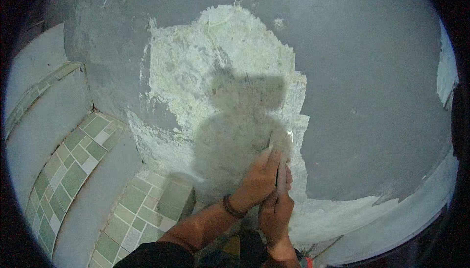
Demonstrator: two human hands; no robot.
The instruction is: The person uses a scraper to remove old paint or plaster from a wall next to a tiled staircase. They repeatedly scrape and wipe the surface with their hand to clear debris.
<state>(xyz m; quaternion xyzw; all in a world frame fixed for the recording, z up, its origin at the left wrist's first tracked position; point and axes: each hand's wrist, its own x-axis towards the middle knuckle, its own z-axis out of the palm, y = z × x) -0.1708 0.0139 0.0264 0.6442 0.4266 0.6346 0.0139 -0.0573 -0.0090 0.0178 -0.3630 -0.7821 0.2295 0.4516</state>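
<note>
Both my hands are on one scraper, probably a putty knife, its blade (282, 141) against the wall. My left hand (259, 178) wraps the upper part, close to the blade, and wears a dark band at the wrist. Below it, my right hand (277, 211) grips the lower part of the handle. Most of the handle is hidden by my fingers. Around the blade lies a rough whitish bare patch (235, 44) where the grey coating is gone. A ragged edge of grey paint (367, 121) runs just right of the blade. My shadow falls over the patch.
Steps with green and pale tiled treads (77, 150) and plain light risers (90, 198) climb along the left side. The nearest tread's corner (183, 194) is beside my left forearm. A pale strip (385, 227) runs along the wall's lower right.
</note>
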